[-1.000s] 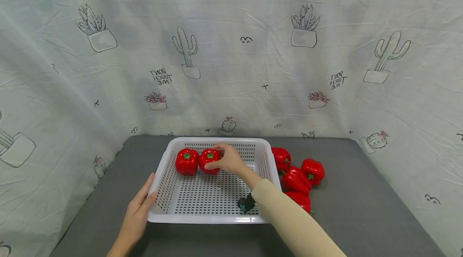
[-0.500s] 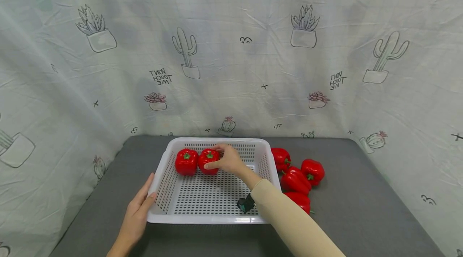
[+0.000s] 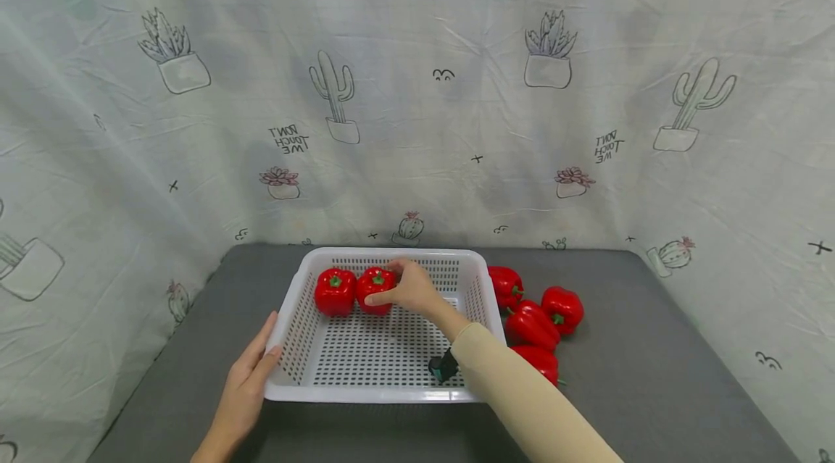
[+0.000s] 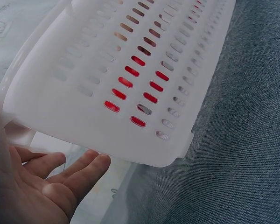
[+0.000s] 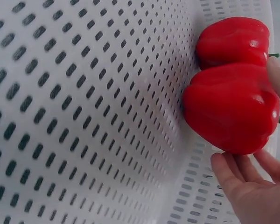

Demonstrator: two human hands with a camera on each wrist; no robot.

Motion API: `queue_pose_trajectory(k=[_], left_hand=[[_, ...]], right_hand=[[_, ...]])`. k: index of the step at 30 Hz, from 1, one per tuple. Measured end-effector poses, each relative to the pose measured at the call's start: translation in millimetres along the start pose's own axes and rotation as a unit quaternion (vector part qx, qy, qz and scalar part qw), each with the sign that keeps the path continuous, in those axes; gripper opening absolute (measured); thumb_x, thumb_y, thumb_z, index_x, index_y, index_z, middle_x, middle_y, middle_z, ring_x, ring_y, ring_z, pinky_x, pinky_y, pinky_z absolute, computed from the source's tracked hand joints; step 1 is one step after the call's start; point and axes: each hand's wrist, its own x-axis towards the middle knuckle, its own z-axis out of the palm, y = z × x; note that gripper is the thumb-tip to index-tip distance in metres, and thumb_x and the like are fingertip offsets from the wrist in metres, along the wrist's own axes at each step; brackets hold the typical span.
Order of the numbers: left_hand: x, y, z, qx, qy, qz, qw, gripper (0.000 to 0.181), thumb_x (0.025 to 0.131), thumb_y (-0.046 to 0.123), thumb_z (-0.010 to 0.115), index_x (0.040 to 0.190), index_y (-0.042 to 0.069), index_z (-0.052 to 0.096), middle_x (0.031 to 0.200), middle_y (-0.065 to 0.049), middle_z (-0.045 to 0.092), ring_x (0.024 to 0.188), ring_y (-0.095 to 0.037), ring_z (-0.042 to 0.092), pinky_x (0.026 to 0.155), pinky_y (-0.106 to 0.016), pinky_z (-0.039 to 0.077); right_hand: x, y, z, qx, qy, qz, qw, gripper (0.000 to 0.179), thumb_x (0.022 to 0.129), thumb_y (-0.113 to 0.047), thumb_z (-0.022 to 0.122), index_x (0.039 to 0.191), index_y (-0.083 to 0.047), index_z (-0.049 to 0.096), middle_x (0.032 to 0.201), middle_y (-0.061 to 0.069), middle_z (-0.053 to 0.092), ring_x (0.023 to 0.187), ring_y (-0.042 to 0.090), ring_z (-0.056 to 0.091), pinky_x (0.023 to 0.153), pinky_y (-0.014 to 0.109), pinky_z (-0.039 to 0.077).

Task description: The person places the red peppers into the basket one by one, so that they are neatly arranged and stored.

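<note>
A white perforated plastic basket [image 3: 365, 395] stands on the table. My left hand [image 3: 243, 385] holds its left rim, thumb toward the rim and fingers outside the wall in the left wrist view. Inside the basket, my right hand [image 3: 416, 289] grips a red bell pepper [image 3: 369, 285] from its right side, the thumb in front and the other fingers at the side. This pepper stands upright, green stem up, close against a second red bell pepper [image 3: 334, 294] at the back left. In the right wrist view fingers [image 5: 233, 175] touch the gripped pepper [image 5: 228, 105].
Several red bell peppers [image 3: 533, 325] lie on the grey table [image 3: 639, 361] just right of the basket, mostly on their sides. A dark device [image 3: 443, 366] sits at the right wrist. Behind the table hangs a pale curtain [image 3: 424, 122] printed with cacti.
Almost nothing differs. Both hands keep their hold, and the peppers stay where they were; the view shifts very slightly.
</note>
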Motion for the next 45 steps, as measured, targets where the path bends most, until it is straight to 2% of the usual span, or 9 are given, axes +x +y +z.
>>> queue_pose_trajectory(k=[8, 13, 17, 20, 24, 27, 30, 37, 45], left_hand=[[0.8, 1.0, 0.0, -0.003, 0.003, 0.005, 1.0000, 0.049, 0.097, 0.027, 0.038, 0.142, 0.032, 0.019, 0.142, -0.002, 0.027, 0.120, -0.016, 0.036, 0.080, -0.011, 0.033], [0.8, 1.7, -0.5, 0.002, 0.005, 0.008, 1.0000, 0.049, 0.097, 0.026, 0.039, 0.142, 0.031, 0.019, 0.142, -0.003, 0.028, 0.119, -0.015, 0.036, 0.079, -0.010, 0.033], [0.8, 2.8, -0.8, 0.002, 0.000, 0.008, 1.0000, 0.049, 0.097, 0.026, 0.039, 0.142, 0.031, 0.019, 0.142, -0.004, 0.027, 0.120, -0.017, 0.035, 0.080, -0.009, 0.032], [0.5, 3.1, -0.6, 0.001, -0.003, 0.002, 1.0000, 0.049, 0.097, 0.027, 0.038, 0.142, 0.032, 0.019, 0.142, -0.003, 0.027, 0.118, -0.014, 0.037, 0.079, -0.010, 0.033], [0.1, 2.4, -0.4, -0.010, -0.005, 0.002, 0.9999, 0.049, 0.097, 0.027, 0.038, 0.142, 0.031, 0.019, 0.142, -0.004, 0.028, 0.118, -0.010, 0.036, 0.079, -0.010, 0.034], [0.1, 1.8, -0.4, -0.018, -0.004, 0.008, 0.9998, 0.049, 0.097, 0.025, 0.038, 0.142, 0.030, 0.020, 0.142, -0.005, 0.028, 0.118, -0.006, 0.035, 0.079, -0.010, 0.034], [0.6, 1.4, 0.1, -0.026, -0.005, 0.011, 0.9996, 0.048, 0.097, 0.024, 0.038, 0.142, 0.031, 0.020, 0.142, -0.004, 0.028, 0.116, -0.003, 0.036, 0.078, -0.011, 0.035], [0.1, 1.9, -0.4, -0.045, -0.004, 0.013, 0.9989, 0.048, 0.098, 0.022, 0.037, 0.142, 0.030, 0.020, 0.142, -0.004, 0.028, 0.117, -0.004, 0.036, 0.079, -0.012, 0.036], [1.2, -0.1, 1.9, -0.044, -0.004, 0.010, 0.9990, 0.048, 0.098, 0.023, 0.037, 0.142, 0.030, 0.020, 0.142, -0.004, 0.027, 0.118, -0.004, 0.035, 0.080, -0.010, 0.034]], right_hand=[[-11.9, -20.0, -27.9, -0.040, -0.042, 0.008, 0.9983, 0.081, 0.062, -0.045, 0.078, 0.125, -0.005, 0.046, 0.116, 0.010, 0.052, 0.101, 0.023, 0.050, 0.077, 0.037, 0.045], [-32.2, -34.1, -67.3, -0.028, -0.052, -0.051, 0.9969, 0.076, 0.068, -0.053, 0.070, 0.125, -0.007, 0.049, 0.120, 0.009, 0.051, 0.106, 0.025, 0.048, 0.079, 0.038, 0.044], [-63.1, -37.2, -106.9, -0.005, -0.011, -0.098, 0.9951, 0.062, 0.070, -0.053, 0.069, 0.119, -0.017, 0.054, 0.116, -0.001, 0.053, 0.106, 0.023, 0.049, 0.079, 0.038, 0.044], [-94.0, -31.5, -134.3, 0.025, 0.046, -0.097, 0.9939, 0.054, 0.071, -0.052, 0.068, 0.115, -0.023, 0.056, 0.114, -0.005, 0.052, 0.103, 0.021, 0.052, 0.077, 0.038, 0.046], [-137.8, -14.8, -156.4, 0.078, 0.129, -0.058, 0.9869, 0.049, 0.074, -0.046, 0.068, 0.115, -0.023, 0.056, 0.116, -0.005, 0.052, 0.103, 0.018, 0.052, 0.079, 0.038, 0.045], [-164.6, 4.9, -161.3, 0.109, 0.182, -0.017, 0.9770, 0.046, 0.075, -0.042, 0.069, 0.115, -0.023, 0.056, 0.117, -0.006, 0.052, 0.103, 0.016, 0.051, 0.081, 0.033, 0.044], [-182.8, 29.4, -162.2, 0.118, 0.213, 0.025, 0.9697, 0.046, 0.075, -0.040, 0.069, 0.115, -0.023, 0.056, 0.116, -0.006, 0.052, 0.103, 0.016, 0.051, 0.079, 0.025, 0.044], [-199.9, 87.5, -160.5, 0.117, 0.233, 0.084, 0.9616, 0.053, 0.075, -0.040, 0.070, 0.119, -0.015, 0.054, 0.118, 0.001, 0.053, 0.105, 0.020, 0.050, 0.078, 0.019, 0.042], [-206.9, 125.0, -151.8, 0.098, 0.199, 0.119, 0.9677, 0.060, 0.073, -0.040, 0.072, 0.123, -0.015, 0.050, 0.121, 0.002, 0.050, 0.107, 0.021, 0.048, 0.080, 0.027, 0.043]])
